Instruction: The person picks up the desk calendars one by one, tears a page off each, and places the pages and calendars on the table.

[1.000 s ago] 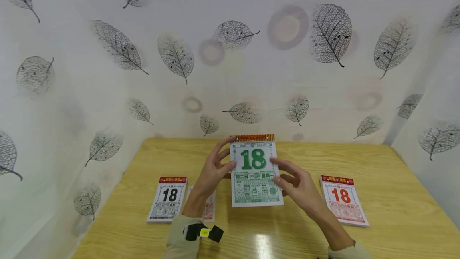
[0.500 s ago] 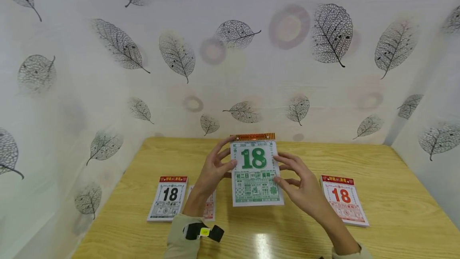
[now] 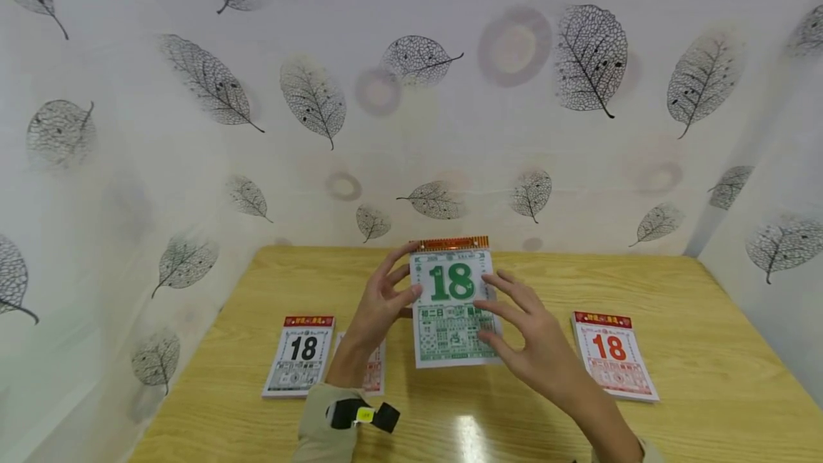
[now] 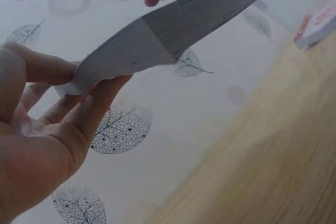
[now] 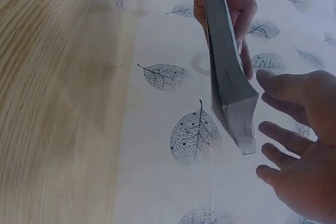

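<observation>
A thick tear-off calendar with a green 18 and a gold-and-red top strip is held up above the table, its face toward the head camera. My left hand grips its left edge, thumb on the front and fingers behind, as the left wrist view confirms on the page block. Beside the calendar's right side, my right hand has its fingers spread; in the right wrist view a gap separates this hand from the pad. From the head, its fingertips overlap the calendar's right part.
On the wooden table lie a calendar with a black 18 at left and one with a red 18 at right. A third red-printed calendar is partly hidden behind my left forearm. A leaf-patterned cloth hangs behind.
My right hand has let go of the calendar's right edge and come in front of it, fingers spreading. The left hand keeps its grip, and the calendar has hardly moved.
</observation>
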The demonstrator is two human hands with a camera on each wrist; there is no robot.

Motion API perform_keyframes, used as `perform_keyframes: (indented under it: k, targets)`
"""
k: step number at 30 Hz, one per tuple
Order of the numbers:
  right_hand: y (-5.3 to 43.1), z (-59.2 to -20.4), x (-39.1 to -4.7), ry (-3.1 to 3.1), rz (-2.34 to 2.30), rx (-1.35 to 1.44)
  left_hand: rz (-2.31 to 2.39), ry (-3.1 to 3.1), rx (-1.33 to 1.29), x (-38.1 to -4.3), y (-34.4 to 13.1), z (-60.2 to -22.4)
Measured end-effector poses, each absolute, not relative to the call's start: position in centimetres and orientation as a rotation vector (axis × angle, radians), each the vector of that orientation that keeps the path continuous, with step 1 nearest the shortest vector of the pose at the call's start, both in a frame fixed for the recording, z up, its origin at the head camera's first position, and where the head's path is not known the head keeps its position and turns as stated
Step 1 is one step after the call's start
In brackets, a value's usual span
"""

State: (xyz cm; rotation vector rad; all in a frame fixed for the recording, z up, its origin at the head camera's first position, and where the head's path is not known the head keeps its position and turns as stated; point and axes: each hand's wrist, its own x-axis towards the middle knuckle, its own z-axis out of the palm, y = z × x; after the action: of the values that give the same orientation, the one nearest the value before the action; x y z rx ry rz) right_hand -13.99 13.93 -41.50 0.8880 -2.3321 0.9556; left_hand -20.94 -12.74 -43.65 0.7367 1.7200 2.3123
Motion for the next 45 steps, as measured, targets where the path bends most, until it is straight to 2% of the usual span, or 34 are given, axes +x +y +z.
perform_keyframes:
  k: [8, 21, 35, 45]
  targets:
    - [13.1, -41.9, -13.6, -2.369, 0.848, 1.057, 2.323, 1.727, 0.728, -21.0, -13.0, -43.6]
    - [12.8, -42.6, -13.3, -2.386, 0.710, 1.129, 2.325, 1.710, 0.730, -21.0, -12.8, -43.8]
    - [12.8, -42.2, -13.4, -2.256, 0.861, 1.213, 2.320, 1.698, 0.701, -21.0, -12.6, -43.8]
    - [12.9, -42.2, -13.4, -2.265, 1.104, 1.154, 2.305, 1.694, 0.747, -21.1, -12.5, -44.2]
